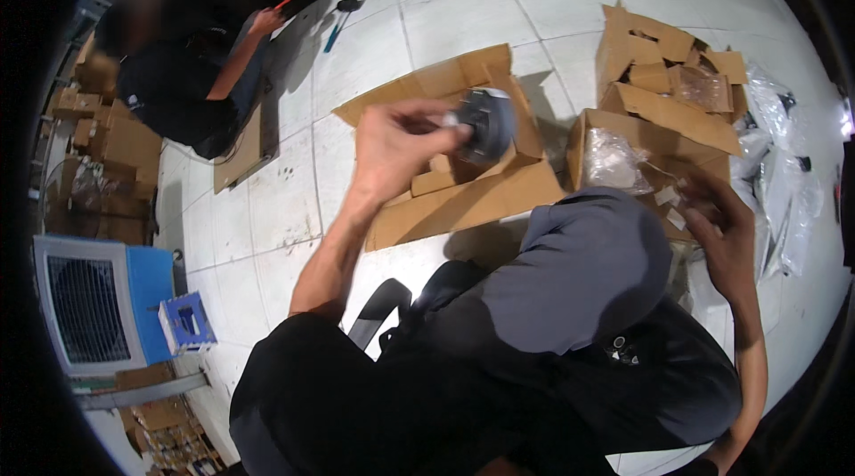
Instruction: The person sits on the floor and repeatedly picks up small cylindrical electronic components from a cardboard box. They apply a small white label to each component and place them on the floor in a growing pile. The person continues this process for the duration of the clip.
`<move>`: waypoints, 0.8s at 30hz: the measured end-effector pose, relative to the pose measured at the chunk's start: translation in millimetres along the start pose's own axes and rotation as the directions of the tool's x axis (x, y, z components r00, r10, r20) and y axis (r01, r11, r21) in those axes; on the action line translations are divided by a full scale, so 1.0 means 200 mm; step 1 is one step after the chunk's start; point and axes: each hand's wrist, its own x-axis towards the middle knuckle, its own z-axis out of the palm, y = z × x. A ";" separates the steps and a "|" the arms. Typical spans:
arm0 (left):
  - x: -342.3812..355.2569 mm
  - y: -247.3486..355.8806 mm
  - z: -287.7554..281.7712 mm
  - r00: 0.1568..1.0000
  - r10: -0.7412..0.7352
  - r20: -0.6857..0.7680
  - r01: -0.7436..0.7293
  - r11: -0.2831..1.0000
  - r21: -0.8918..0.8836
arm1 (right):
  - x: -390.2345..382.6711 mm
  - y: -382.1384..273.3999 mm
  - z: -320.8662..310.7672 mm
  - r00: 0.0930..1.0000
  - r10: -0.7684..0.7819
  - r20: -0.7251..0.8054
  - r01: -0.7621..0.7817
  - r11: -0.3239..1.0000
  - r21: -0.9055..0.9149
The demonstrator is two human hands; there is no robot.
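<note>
My left hand (401, 145) is closed on a dark round device (485, 127) with a pale grey rim, blurred by motion, so its exact kind is unclear. It is held above an open cardboard box (427, 80) whose flaps are spread. To the right, my right hand (723, 231) hovers with loosely bent fingers apart beside a second open carton (637, 131). Small white pieces (668, 197) show near its fingertips. A clear plastic-wrapped item (613, 160) sits inside that carton.
Behind the second carton stands another box (614, 53) with cardboard pieces inside. Clear plastic bags (784, 182) lie at the right. Far left, a person (183, 84) sits near a hammer (338, 24) on the tiles. A blue-and-white air cooler (98, 302) stands at left. Small metal parts (623, 349) rest on my lap.
</note>
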 end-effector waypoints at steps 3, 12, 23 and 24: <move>0.02 0.12 0.35 0.955 0.061 0.289 0.048 0.933 -0.356 | 0.08 -0.01 0.07 0.979 -0.192 0.073 0.171 0.958 0.231; 0.07 0.13 0.92 0.877 0.124 0.463 0.100 0.898 -0.429 | 0.16 0.11 0.14 0.980 0.180 0.083 -0.198 0.925 0.326; 0.22 -0.97 0.11 0.957 0.091 -0.276 0.086 0.819 0.568 | 0.08 0.14 0.03 0.911 0.391 0.131 -0.383 0.685 0.620; 0.23 -0.95 0.10 0.941 -0.215 -0.262 0.317 0.832 0.455 | 0.07 0.15 0.01 0.902 0.414 0.120 -0.390 0.665 0.637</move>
